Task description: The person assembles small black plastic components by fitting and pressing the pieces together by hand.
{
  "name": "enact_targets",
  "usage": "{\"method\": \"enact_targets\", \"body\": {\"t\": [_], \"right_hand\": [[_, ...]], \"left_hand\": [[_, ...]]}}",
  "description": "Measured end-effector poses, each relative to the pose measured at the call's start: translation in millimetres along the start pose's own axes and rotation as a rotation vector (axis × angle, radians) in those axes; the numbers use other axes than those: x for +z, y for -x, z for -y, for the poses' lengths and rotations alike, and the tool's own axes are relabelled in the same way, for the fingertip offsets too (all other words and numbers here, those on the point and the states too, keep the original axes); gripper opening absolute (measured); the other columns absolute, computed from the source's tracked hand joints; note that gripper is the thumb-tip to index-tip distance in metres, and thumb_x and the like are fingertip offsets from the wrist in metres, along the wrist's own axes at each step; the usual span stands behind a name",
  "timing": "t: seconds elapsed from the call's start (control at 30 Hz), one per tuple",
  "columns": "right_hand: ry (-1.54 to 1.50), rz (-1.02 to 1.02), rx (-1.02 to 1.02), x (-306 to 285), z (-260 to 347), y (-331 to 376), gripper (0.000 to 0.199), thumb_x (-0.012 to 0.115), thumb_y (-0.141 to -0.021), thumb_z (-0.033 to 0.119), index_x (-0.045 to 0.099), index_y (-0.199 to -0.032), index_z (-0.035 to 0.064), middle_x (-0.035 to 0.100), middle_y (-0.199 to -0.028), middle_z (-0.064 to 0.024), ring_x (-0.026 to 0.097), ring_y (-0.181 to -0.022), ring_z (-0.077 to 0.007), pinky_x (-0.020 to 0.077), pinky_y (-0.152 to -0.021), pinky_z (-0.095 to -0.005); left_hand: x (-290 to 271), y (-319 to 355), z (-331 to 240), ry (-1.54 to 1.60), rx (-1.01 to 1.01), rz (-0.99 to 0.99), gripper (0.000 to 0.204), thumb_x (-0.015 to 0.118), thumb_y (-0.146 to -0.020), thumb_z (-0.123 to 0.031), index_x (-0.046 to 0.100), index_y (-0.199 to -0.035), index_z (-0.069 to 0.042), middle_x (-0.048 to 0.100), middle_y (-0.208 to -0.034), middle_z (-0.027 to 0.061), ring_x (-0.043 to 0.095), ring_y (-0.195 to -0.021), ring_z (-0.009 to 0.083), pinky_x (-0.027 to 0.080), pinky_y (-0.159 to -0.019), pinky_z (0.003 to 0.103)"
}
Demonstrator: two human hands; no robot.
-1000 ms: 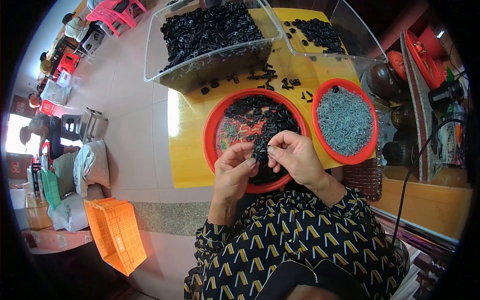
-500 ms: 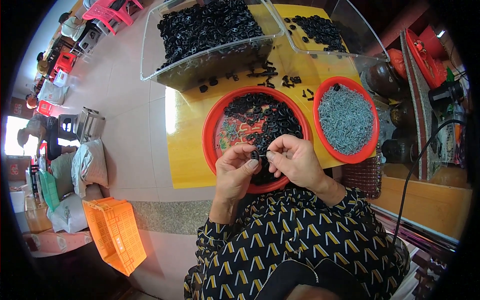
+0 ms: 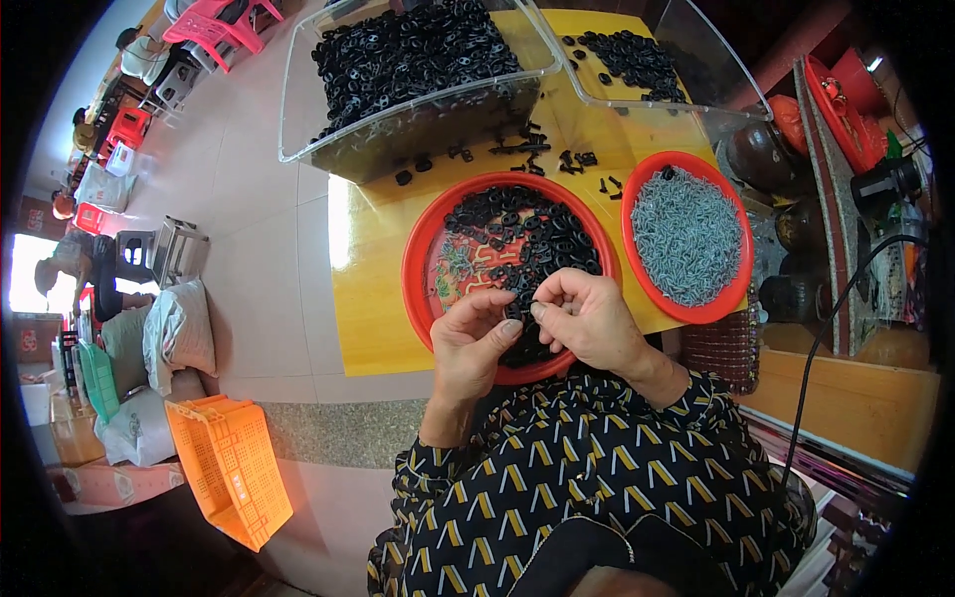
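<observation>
My left hand (image 3: 470,336) is over the near side of a red round tray (image 3: 416,284), thumb and forefinger closed around a small black plastic piece, mostly dark against the heap behind. Close beside it, my right hand (image 3: 589,320) pinches thumb against forefinger; whatever is between those tips is too small to make out. Black oval plastic parts with holes (image 3: 557,239) fill much of the tray, whose patterned bottom shows at the left. To the right, a red oval tray (image 3: 740,289) holds a heap of silvery screws (image 3: 686,239), with one black piece on top.
A clear plastic bin (image 3: 298,99) heaped with black parts stands at the back of the yellow table (image 3: 373,328); another clear bin (image 3: 731,60) holds fewer. Loose black pieces (image 3: 522,149) lie between. An orange crate (image 3: 234,473) is at lower left. A black cable (image 3: 821,328) hangs at right.
My left hand has shifted slightly to the right, and its fingertips are nearer my right hand's. The black piece shows less clearly between them. My right hand has barely moved.
</observation>
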State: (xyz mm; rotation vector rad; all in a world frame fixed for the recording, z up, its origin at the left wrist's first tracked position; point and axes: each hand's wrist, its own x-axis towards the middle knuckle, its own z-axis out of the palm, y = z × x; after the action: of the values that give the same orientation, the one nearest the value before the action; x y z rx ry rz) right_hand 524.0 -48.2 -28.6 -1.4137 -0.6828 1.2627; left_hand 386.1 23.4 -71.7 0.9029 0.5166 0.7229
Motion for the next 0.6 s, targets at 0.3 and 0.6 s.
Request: {"method": "enact_targets", "body": {"t": [0.3,0.6], "right_hand": [[0.009,0.022,0.013,-0.7,-0.4,-1.0,0.009,0.054,-0.080,0.006,0.051,-0.084,-0.0016,0.053,-0.065,-0.0018,0.053,-0.053,-0.0062,0.0438,-0.044,-0.0195],[-0.353,0.212,0.144,-14.3,-6.9,-12.9,0.007,0.056,-0.078,0.003,0.053,-0.082,-0.0016,0.055,-0.067,-0.0043,0.055,-0.053,-0.0088,0.0456,-0.043,-0.0187]], "left_hand": [[6.7,1.6,-2.2,-0.156,0.055,0.025,0.027,0.061,-0.073,0.005,0.055,-0.100,0.003,0.057,-0.086,0.0032,0.054,-0.077,0.0091,0.044,-0.069,0.021],[0.8,1.6,0.8,-0.185,0.063,0.050,0.027,0.060,-0.074,0.005,0.055,-0.101,0.003,0.058,-0.087,0.0041,0.055,-0.078,0.0095,0.044,-0.070,0.021]]}}
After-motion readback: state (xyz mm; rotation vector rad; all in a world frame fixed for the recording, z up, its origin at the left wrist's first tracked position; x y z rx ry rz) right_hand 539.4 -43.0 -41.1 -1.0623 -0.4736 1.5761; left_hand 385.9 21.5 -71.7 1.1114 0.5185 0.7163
